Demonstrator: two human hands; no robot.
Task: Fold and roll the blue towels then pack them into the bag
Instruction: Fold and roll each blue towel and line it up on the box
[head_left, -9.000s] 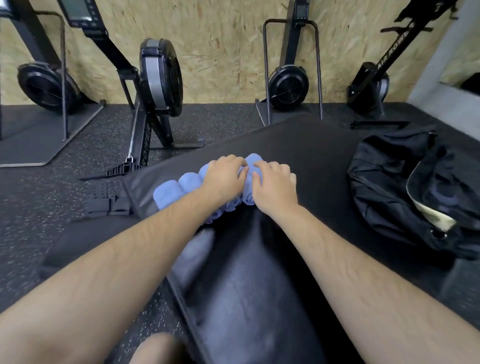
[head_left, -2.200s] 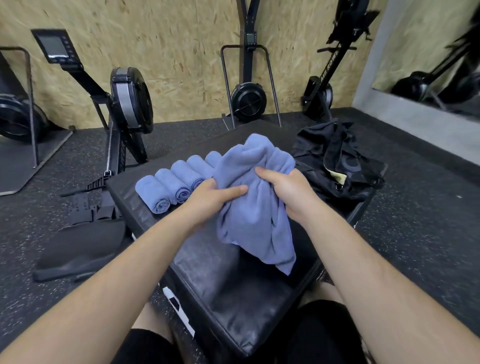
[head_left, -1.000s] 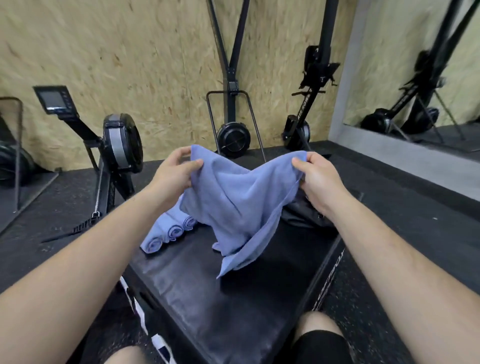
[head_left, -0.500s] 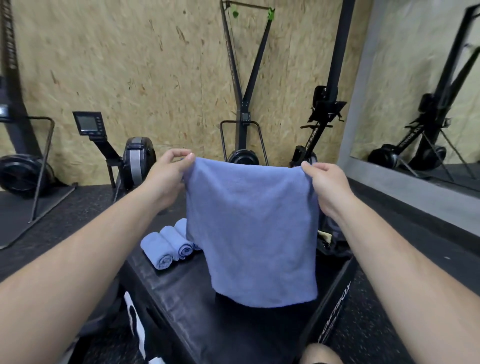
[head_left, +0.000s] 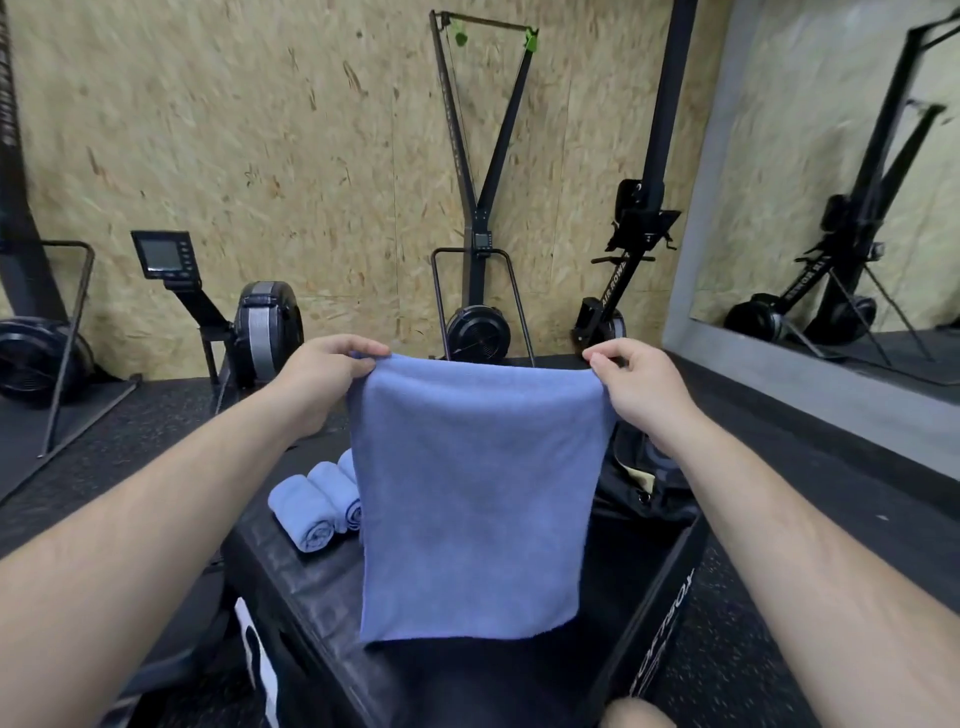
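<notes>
Blue towel (head_left: 475, 499) hangs above a black padded box (head_left: 322, 613) in a gym with a chipboard wall (head_left: 291, 171). Rolled towels (head_left: 317, 504) lie near the box's far left edge. Left hand (head_left: 322, 379) and right hand (head_left: 636, 387) each pinch a top corner.

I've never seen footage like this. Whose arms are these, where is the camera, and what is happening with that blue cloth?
There is no machine here. These are a person's two bare arms, filmed by one wide-angle camera worn on the head, looking forward and down. The left hand and right hand each pinch a top corner of a blue towel, holding it up so it hangs flat over a black box. On the box, left of the hanging towel, lie rolled towels side by side. Three show, and more may be hidden. On the right a black bag peeks out from behind the towel. Rowing machines stand along the chipboard wall.
</notes>
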